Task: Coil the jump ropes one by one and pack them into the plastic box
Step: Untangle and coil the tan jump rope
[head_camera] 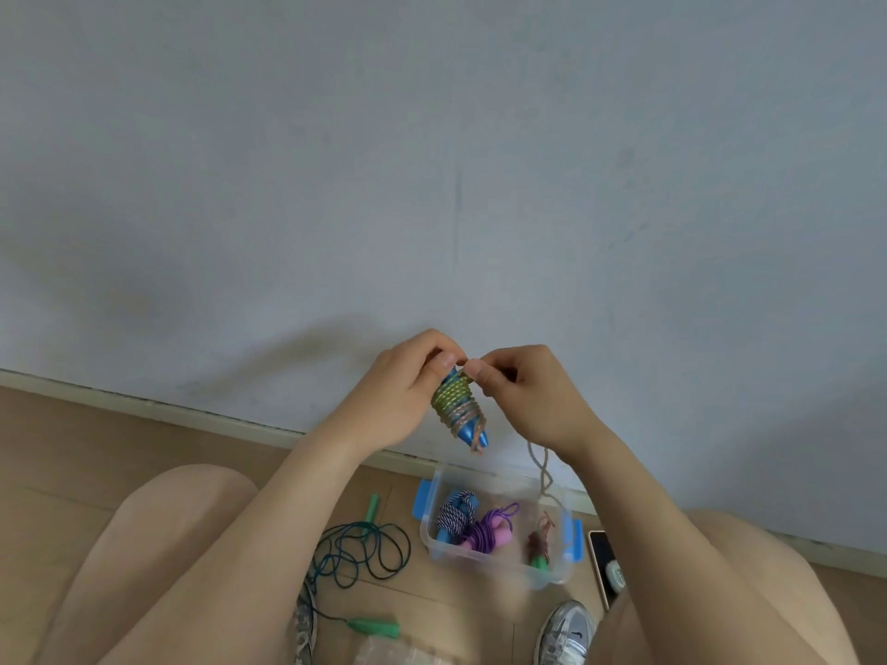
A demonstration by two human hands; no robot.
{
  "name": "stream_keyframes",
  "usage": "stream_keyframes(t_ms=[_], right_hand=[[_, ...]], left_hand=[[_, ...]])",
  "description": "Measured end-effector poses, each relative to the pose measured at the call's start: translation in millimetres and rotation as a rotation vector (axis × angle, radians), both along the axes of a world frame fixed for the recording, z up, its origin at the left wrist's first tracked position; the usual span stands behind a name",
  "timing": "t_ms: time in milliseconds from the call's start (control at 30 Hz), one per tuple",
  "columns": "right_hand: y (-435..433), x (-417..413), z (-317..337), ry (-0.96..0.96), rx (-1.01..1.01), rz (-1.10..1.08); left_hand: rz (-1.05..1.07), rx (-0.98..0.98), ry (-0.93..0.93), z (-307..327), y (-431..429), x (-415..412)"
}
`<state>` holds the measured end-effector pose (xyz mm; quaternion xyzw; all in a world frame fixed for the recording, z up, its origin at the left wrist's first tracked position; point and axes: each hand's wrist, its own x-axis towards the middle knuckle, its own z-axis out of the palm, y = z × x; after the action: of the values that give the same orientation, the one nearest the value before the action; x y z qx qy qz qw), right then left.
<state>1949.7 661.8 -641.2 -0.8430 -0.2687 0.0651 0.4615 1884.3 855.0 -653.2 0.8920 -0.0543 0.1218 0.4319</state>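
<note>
Both hands up near the wall; left hand (pixel 398 391) grips the blue handles (pixel 468 427) wound in multicoloured rope (pixel 453 400); right hand (pixel 523 391) pinches the rope's end at the top; clear plastic box (pixel 499 566) sits on the floor below with coiled ropes inside; green jump rope (pixel 365 551) lies loose beside it.

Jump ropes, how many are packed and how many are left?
In the plastic box: striped rope, purple rope, brown rope. The left hand holds the blue-handled rope, mostly wound; the right hand pinches its cord. The green rope lies uncoiled on the floor.
</note>
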Motion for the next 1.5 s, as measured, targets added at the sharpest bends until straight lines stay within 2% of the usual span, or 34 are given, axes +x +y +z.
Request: stream_keyframes(t_ms=[133, 300, 400, 533, 633, 733, 800, 900, 1133, 1233, 1400, 1500], right_hand=[[-1.6, 0.0, 3.5, 0.248, 0.215, 0.027], [4.8, -10.3, 3.1, 0.479, 0.308, 0.098], [14.7, -20.2, 0.7, 0.576, 0.36, 0.083], [28.9, -30.3, -6.2, 0.538, 0.443, 0.004], [38.3, -40.2, -12.3, 0.492, 0.397, -0.03], [43.9, -52.2, -15.0, 0.443, 0.298, 0.046], [44.2, -56.3, -13.2, 0.429, 0.288, 0.102], [38.9, -49.9, -4.4, 0.516, 0.345, 0.057], [18.6, -25.0, 10.1, 0.716, 0.553, -0.121], [4.3, -9.3, 14.3, 0.625, 0.501, -0.199], [3.9, -6.1, 2.5, 0.294, 0.239, -0.249], [9.5, -8.2, -3.7, 0.333, 0.229, -0.146]], left_hand=[[-0.031, -0.348, 0.053, 7.2, -2.4, -0.5], [-0.016, -0.696, 0.031, 10.0, -4.5, -0.2], [0.04, -0.785, 0.002, 11.8, -5.4, -0.2], [0.162, -0.798, -0.058, 8.9, -4.1, 3.0], [0.328, -0.687, -0.131, 7.0, -2.1, 5.5], [0.463, -0.312, -0.209, 3.5, 2.0, 3.4], [0.435, -0.143, -0.234, 2.4, 3.1, 0.9], [0.345, 0.019, -0.277, 2.3, 1.2, -1.1], [0.112, 0.182, -0.158, 1.4, 2.4, -2.8], [0.067, 0.067, -0.081, 3.8, -0.6, -2.2], [0.013, -0.359, -0.013, 13.1, -7.3, -2.4], [0.107, -0.614, -0.036, 8.8, -5.8, 2.3]])
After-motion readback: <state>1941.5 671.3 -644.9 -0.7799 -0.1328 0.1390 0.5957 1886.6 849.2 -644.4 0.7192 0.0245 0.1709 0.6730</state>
